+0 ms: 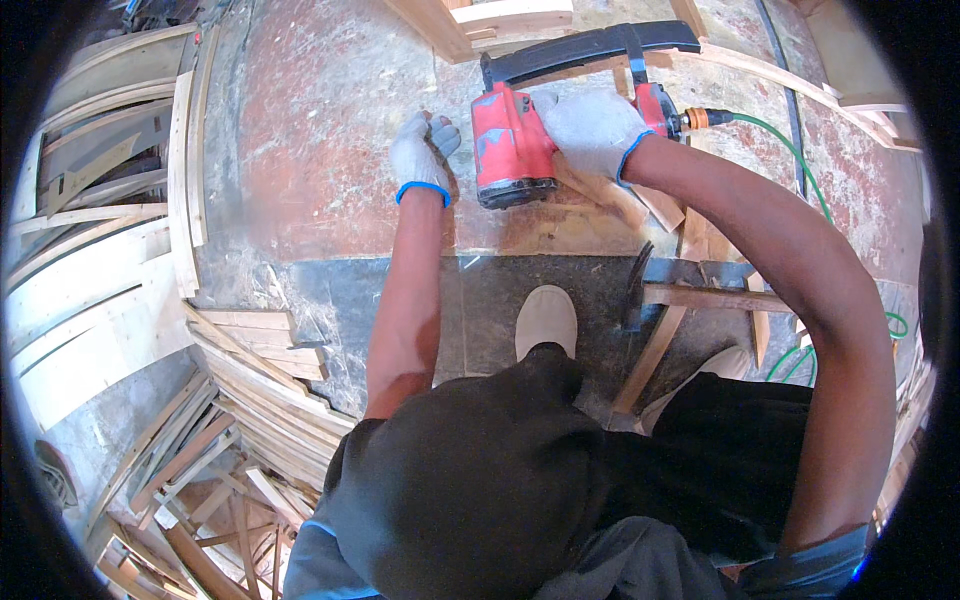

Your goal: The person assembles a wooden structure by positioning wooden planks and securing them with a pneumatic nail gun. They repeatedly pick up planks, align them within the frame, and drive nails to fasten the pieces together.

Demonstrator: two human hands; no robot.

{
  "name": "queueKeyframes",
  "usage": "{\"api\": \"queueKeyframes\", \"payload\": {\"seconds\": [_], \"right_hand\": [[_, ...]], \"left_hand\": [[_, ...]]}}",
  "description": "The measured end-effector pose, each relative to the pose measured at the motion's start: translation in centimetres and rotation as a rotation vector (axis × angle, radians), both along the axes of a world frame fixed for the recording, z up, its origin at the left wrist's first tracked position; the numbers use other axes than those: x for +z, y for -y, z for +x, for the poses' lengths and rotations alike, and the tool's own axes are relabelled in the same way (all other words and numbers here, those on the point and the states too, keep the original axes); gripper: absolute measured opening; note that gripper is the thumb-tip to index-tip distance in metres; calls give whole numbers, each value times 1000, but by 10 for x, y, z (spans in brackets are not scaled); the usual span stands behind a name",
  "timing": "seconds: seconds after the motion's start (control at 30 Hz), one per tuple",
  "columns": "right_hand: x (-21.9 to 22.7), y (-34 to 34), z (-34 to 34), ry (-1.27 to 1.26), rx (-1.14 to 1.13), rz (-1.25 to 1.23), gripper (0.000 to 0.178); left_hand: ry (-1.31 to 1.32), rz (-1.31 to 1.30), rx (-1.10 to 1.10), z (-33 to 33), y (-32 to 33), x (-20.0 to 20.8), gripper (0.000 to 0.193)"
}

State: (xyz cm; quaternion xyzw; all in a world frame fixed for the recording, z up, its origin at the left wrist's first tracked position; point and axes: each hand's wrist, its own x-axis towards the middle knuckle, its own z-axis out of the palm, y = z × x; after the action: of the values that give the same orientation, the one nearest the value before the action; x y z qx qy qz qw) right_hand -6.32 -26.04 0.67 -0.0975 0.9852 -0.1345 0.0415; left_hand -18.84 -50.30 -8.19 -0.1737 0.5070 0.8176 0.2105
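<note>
My right hand [597, 132], in a white knit glove with a blue cuff, is wrapped round the handle of a red nail gun [512, 140]. The gun has a long black magazine [590, 52] on its far side and a hose fitting at its right end. Just left of the gun, my left hand [420, 152], gloved the same way, holds nothing; its fingers are loosely bent and apart. Beneath and beside the gun lie wooden pieces [610, 195], partly hidden by it and my right arm. A hammer [715, 297] with a wooden handle lies nearer my feet.
A green air hose [790, 145] runs from the gun down the right side. Stacked wooden strips [270, 400] and loose offcuts fill the lower left. Wooden frames [110, 140] stand at the far left. Boards [510, 15] lie along the far edge. My shoe [547, 318] is near the middle.
</note>
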Motion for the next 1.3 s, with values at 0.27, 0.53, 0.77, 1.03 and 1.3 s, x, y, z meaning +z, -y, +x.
{"api": "queueKeyframes", "payload": {"seconds": [0.27,0.53,0.77,1.03,1.3], "right_hand": [[27,-22,19,138,-61,82,50],[16,-43,34,83,-78,124,42],[21,-50,47,106,-118,163,49],[30,-57,53,146,-118,189,42],[36,-61,61,215,-175,151,38]], "left_hand": [[6,-27,-59,0,6,1,16],[29,-49,-77,-1,8,6,18],[33,-74,-78,-3,5,4,17],[-53,-225,-166,5,-12,21,20],[-828,-974,-468,5,-69,54,37]]}}
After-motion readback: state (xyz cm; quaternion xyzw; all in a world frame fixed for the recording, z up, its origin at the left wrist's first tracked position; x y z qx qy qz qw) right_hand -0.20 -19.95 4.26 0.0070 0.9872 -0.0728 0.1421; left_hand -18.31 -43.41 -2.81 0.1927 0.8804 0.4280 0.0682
